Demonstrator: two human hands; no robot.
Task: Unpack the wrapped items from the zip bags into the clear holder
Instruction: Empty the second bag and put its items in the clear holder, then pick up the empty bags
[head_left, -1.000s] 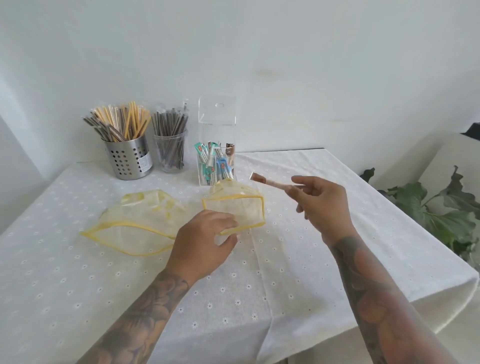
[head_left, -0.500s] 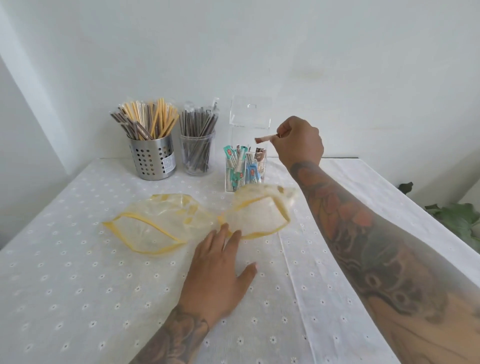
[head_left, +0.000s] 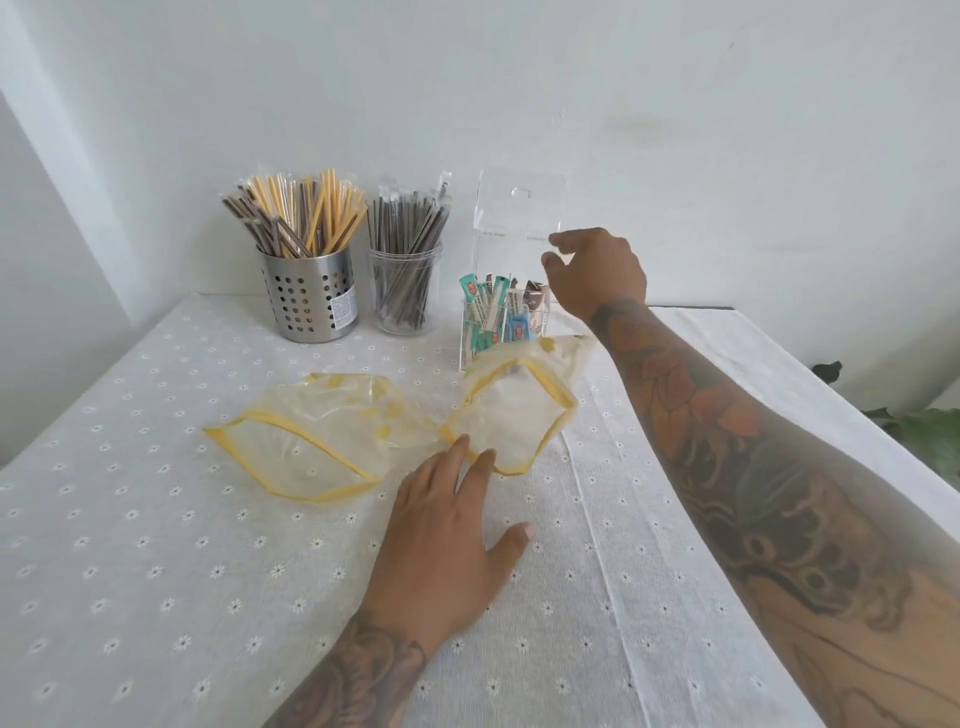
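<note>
Reaching to the far side, the right hand (head_left: 597, 273) pinches the raised lid of the clear acrylic holder (head_left: 506, 332), already stocked with wrapped sachets (head_left: 493, 317). Left hand (head_left: 447, 540) lies spread, fingertips on the right yellow-trimmed zip bag (head_left: 514, 421); both bags look emptied, unpacking seemingly finished.

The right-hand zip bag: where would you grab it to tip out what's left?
Probably by the crumpled closed end farthest from you, pinched from above. The bag lies flat with its yellow-rimmed mouth gaping toward the left hand, so lifting the far end would tip it out through the mouth.
</note>
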